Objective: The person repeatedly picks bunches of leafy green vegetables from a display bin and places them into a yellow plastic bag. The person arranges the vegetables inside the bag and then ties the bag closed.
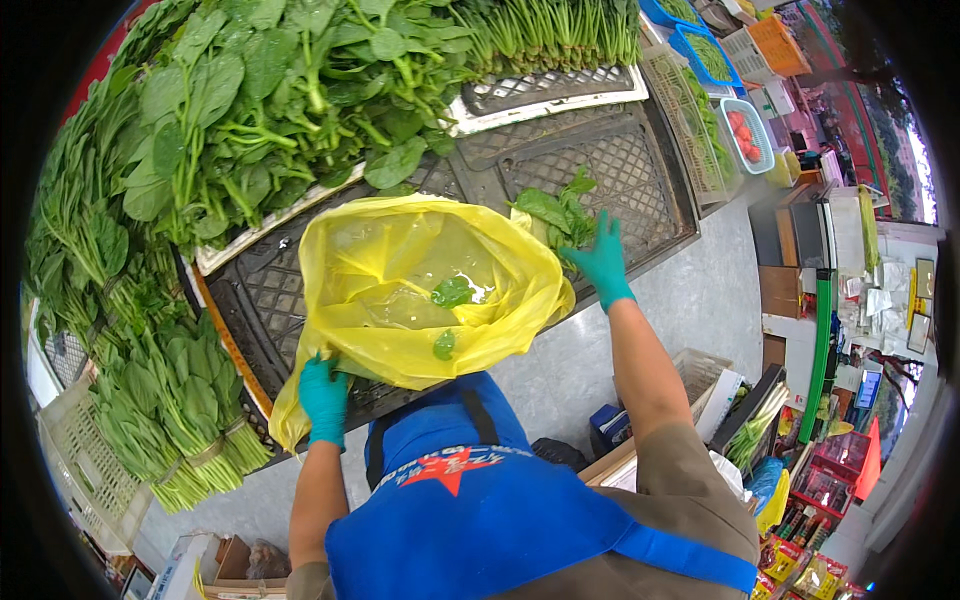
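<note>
A yellow plastic bag (360,300) lies wide-mouthed on black plastic crates (615,150) in front of me. Two loose green leaves (452,292) cling inside it, and the plastic looks wet. My left hand (323,401), in a teal glove, grips the bag's near left edge. On the other side, my right hand (604,259), also gloved in teal, has its fingers spread beside a small heap of leafy greens (559,214). That heap lies on the crates against the bag's right side. I see nothing held in the right hand.
Leafy greens (247,97) are piled at the back left, with tied bundles (187,390) at the left edge. Bunched stems (555,37) stand at the back. A light blue basket of tomatoes (746,135) sits at the right. Boxes and a crate (701,379) are on the grey floor.
</note>
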Action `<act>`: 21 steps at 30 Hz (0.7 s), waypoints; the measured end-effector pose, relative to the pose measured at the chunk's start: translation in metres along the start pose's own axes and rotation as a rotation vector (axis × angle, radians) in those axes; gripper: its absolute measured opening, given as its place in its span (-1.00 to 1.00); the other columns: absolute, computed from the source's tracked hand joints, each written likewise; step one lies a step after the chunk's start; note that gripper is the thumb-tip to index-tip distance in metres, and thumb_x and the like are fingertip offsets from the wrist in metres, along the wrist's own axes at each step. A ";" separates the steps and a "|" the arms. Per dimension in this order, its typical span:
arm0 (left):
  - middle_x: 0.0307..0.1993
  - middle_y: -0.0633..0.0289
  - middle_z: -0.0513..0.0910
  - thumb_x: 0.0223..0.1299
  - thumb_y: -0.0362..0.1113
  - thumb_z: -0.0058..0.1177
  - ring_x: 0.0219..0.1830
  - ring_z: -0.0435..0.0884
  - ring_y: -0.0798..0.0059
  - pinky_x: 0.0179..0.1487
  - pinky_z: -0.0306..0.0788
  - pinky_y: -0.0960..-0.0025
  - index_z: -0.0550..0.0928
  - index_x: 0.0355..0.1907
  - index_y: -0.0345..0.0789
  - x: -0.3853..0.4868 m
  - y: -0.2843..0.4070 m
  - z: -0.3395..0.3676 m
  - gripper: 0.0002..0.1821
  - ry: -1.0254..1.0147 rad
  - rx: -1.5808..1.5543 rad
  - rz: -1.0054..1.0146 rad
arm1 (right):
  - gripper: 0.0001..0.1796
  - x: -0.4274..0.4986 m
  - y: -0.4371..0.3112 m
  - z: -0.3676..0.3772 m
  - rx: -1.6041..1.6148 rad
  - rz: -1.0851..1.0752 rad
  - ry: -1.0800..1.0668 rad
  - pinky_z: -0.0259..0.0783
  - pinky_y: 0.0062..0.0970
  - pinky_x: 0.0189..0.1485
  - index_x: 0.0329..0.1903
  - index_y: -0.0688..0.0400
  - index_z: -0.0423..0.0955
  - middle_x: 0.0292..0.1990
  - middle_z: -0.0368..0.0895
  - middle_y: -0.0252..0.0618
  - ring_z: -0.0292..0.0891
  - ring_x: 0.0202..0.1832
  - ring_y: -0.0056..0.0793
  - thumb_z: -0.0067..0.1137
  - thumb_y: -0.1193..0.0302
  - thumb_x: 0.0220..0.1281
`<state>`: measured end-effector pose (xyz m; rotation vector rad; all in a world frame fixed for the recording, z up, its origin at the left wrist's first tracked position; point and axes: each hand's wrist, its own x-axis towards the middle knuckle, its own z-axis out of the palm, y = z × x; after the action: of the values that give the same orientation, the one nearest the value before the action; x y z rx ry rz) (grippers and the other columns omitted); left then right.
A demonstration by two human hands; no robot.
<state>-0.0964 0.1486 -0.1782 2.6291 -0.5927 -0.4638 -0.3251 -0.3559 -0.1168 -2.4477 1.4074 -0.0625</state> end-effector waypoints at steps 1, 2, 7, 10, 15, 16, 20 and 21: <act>-0.12 -0.01 0.66 -0.10 -0.31 0.32 -0.22 0.63 0.08 -0.11 0.48 0.20 0.66 -0.21 -0.32 -0.002 -0.003 -0.001 -0.68 -0.008 -0.109 -0.171 | 0.21 0.012 -0.006 0.005 0.012 -0.015 -0.013 0.16 -0.17 0.37 0.46 0.24 -0.06 0.40 -0.04 0.30 0.00 0.42 0.16 0.48 0.04 -0.17; -0.24 0.05 0.67 -0.04 -0.31 0.30 -0.32 0.62 0.19 -0.18 0.48 0.25 0.65 -0.24 -0.34 -0.002 0.002 -0.010 -0.73 0.002 -0.268 -0.250 | 0.24 0.024 -0.011 0.014 0.028 -0.029 -0.029 0.15 -0.13 0.38 0.47 0.20 -0.08 0.41 -0.04 0.29 -0.04 0.43 0.19 0.48 0.02 -0.19; -0.29 0.26 0.67 0.12 -0.36 0.20 -0.30 0.61 0.50 -0.16 0.45 0.45 0.64 -0.23 -0.35 -0.002 0.069 -0.091 -0.83 0.042 -1.167 -0.588 | 0.01 0.040 -0.013 0.065 0.112 -0.033 -0.026 0.31 -0.10 0.24 0.44 0.12 0.05 0.33 0.19 0.14 0.20 0.29 0.17 0.39 0.15 -0.05; -0.10 0.22 0.63 0.20 -0.30 0.17 -0.12 0.59 0.47 -0.03 0.45 0.43 0.59 -0.05 -0.37 0.005 0.127 -0.101 -0.70 0.078 -1.354 -0.520 | -0.36 0.038 -0.004 0.079 0.049 -0.131 0.049 0.44 -0.13 0.03 0.31 0.11 0.30 0.11 0.49 -0.02 0.46 0.04 0.01 0.16 0.41 0.11; 0.03 0.19 0.56 0.29 -0.15 0.12 0.02 0.50 0.48 0.12 0.38 0.43 0.39 0.29 -0.34 0.043 0.223 -0.046 -0.43 -0.121 -1.056 -0.259 | -0.53 0.037 0.017 0.070 0.170 -0.101 -0.022 0.44 -0.20 0.01 0.16 0.12 0.46 0.01 0.53 -0.02 0.49 0.01 -0.04 0.09 0.47 0.13; 0.25 0.02 0.40 0.30 -0.13 0.11 0.24 0.39 0.30 0.26 0.29 0.31 0.20 0.43 -0.28 0.055 0.227 -0.017 -0.29 -0.202 -0.873 -0.099 | -0.56 0.037 0.021 0.070 0.245 -0.094 0.024 0.44 -0.23 0.01 0.13 0.12 0.49 -0.01 0.54 -0.02 0.51 0.01 -0.06 0.08 0.48 0.13; 0.35 -0.22 0.21 0.24 0.03 0.03 0.36 0.20 -0.17 0.38 0.11 0.05 0.09 0.46 -0.25 0.066 0.221 0.052 -0.18 -0.271 0.033 0.375 | -0.56 0.012 -0.040 -0.017 0.712 -0.078 0.178 0.44 -0.33 0.01 0.07 0.12 0.53 -0.04 0.56 -0.07 0.53 -0.01 -0.15 0.10 0.57 0.06; 0.34 -0.22 0.22 0.25 0.03 0.01 0.35 0.22 -0.15 0.38 0.11 0.04 0.11 0.45 -0.23 0.067 0.221 0.059 -0.21 -0.389 0.120 0.388 | -0.54 -0.002 -0.062 -0.041 0.787 -0.133 0.213 0.44 -0.35 0.01 0.07 0.12 0.53 -0.04 0.56 -0.08 0.53 -0.02 -0.17 0.11 0.59 0.04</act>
<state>-0.1365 -0.0843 -0.1447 2.4532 -1.2571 -0.8398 -0.2828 -0.3355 -0.0599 -1.8870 1.0115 -0.7696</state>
